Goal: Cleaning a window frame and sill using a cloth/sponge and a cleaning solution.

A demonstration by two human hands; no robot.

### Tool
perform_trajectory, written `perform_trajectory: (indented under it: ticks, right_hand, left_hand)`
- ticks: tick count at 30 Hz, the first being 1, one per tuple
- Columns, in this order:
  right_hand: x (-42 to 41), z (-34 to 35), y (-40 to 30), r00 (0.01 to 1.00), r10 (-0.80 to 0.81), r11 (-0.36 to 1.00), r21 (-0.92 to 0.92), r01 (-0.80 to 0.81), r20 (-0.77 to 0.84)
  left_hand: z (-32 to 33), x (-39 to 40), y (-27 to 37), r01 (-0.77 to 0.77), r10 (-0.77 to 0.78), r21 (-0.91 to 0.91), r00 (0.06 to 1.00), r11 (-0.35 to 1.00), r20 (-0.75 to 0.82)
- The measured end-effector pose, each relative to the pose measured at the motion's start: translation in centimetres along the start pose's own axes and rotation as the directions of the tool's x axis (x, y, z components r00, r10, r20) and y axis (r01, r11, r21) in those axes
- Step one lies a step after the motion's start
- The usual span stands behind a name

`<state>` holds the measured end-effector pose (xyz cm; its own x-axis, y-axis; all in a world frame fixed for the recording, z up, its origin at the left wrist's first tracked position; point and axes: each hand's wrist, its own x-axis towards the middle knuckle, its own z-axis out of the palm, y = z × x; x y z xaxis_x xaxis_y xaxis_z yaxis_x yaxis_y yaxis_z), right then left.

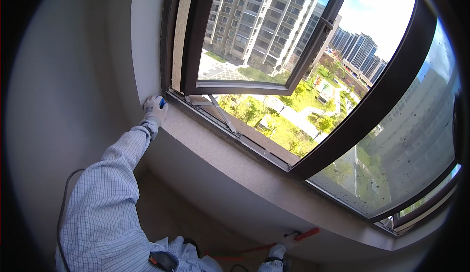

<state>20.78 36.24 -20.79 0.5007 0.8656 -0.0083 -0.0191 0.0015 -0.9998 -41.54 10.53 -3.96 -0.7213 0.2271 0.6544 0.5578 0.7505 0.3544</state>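
Observation:
My left hand [155, 109], in a pale glove with a blue patch, rests at the left corner of the window sill [220, 150], against the wall edge. Its fingers are mostly hidden, and whether the blue is glove coating or a held object is unclear. Low in the picture, my right hand [278, 251], also in a pale glove, is at a long red tool [307, 233] with a black part near its far end. Its grip cannot be made out. A dark-framed window sash [238, 88] stands open above the sill on a metal stay arm [223, 115].
Buildings and greenery lie far below outside the open window. A fixed pane [396, 154] with specks is at the right. A plain wall [66, 88] borders the left side. A dark cable [60, 213] runs beside my left arm.

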Motion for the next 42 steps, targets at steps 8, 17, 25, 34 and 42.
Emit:
perform_trajectory:
  ticks: [8, 17, 25, 34, 42]
  right_hand:
    - [-0.7, 0.0, -0.8, 0.998, -0.057, 0.998, -0.041, 0.056, -0.014]
    - [0.0, -0.1, -0.1, 1.000, -0.019, 1.000, 0.025, 0.019, -0.006]
    - [0.3, 0.2, 0.5, 0.997, -0.062, 0.996, 0.062, 0.065, -0.042]
    - [-0.7, 0.1, -1.2, 0.999, -0.053, 0.997, 0.050, 0.053, 0.006]
    - [0.2, -0.1, 0.3, 0.999, -0.034, 0.999, 0.011, 0.033, 0.010]
  left_hand:
    - [-0.9, -0.2, 1.1, 0.007, -0.007, -0.041, 1.000, 0.999, -0.004]
    - [-0.8, -0.2, 1.1, 0.011, -0.011, -0.016, 1.000, 1.000, 0.010]
    - [-0.4, 0.0, 0.7, -0.007, 0.007, -0.001, 1.000, 1.000, 0.009]
    - [-1.1, -0.2, 1.0, -0.007, 0.007, 0.001, 1.000, 1.000, 0.020]
    - [-1.0, -0.1, 0.8, 0.002, -0.002, 0.015, 0.999, 1.000, 0.034]
